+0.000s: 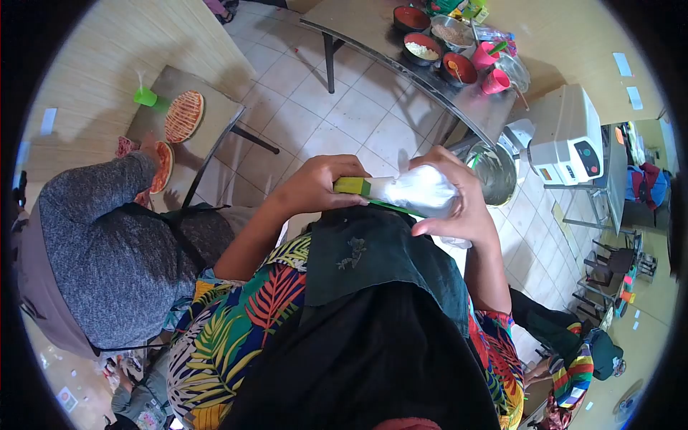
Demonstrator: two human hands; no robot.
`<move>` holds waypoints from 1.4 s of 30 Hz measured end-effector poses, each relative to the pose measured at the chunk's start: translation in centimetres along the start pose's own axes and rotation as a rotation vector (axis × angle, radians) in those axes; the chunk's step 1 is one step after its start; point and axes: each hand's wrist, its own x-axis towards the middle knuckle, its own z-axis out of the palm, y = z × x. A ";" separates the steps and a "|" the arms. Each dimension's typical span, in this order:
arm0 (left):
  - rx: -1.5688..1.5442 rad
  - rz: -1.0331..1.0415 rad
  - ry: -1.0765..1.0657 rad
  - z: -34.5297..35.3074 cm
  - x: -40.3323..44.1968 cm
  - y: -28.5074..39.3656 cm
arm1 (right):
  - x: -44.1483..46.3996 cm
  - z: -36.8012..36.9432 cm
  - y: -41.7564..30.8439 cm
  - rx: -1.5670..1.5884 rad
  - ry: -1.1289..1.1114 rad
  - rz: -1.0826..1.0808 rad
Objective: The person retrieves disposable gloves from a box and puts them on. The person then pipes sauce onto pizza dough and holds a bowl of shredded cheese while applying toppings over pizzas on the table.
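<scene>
In the middle of the head view, my left hand [322, 185] is closed round a small yellow-green box [352, 185], with the thumb under it and the fingers over the top. Just to the right, my right hand [460, 193] is curled round a white, crumpled plastic-like bundle [419, 189]. The bundle touches the box's right side. A thin green edge [395, 208] shows beneath both. Both hands are in front of the dark apron [365, 251], above the tiled floor.
At upper right, a table [358, 25] bears bowls, pink cups [496, 82] and utensils. A white mixer [570, 140] stands right, beside a metal bowl [493, 175]. A person in grey [107, 244] is at left by two pizzas [184, 116]. More people are lower right and lower left.
</scene>
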 end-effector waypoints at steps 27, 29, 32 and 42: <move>-0.036 -0.030 0.316 -2.5 0.9 4.7 | 3.6 -3.9 -5.3 -0.514 0.027 -0.261; -0.057 0.062 0.358 -2.5 1.2 4.6 | 3.6 -2.3 -5.1 -0.599 0.012 -0.222; -0.038 0.039 0.339 -2.4 1.2 5.0 | 3.3 -1.0 -3.3 -0.675 -0.007 -0.196; -0.033 0.169 0.241 -3.2 1.7 6.0 | 3.5 -0.1 -2.6 -0.727 0.002 -0.409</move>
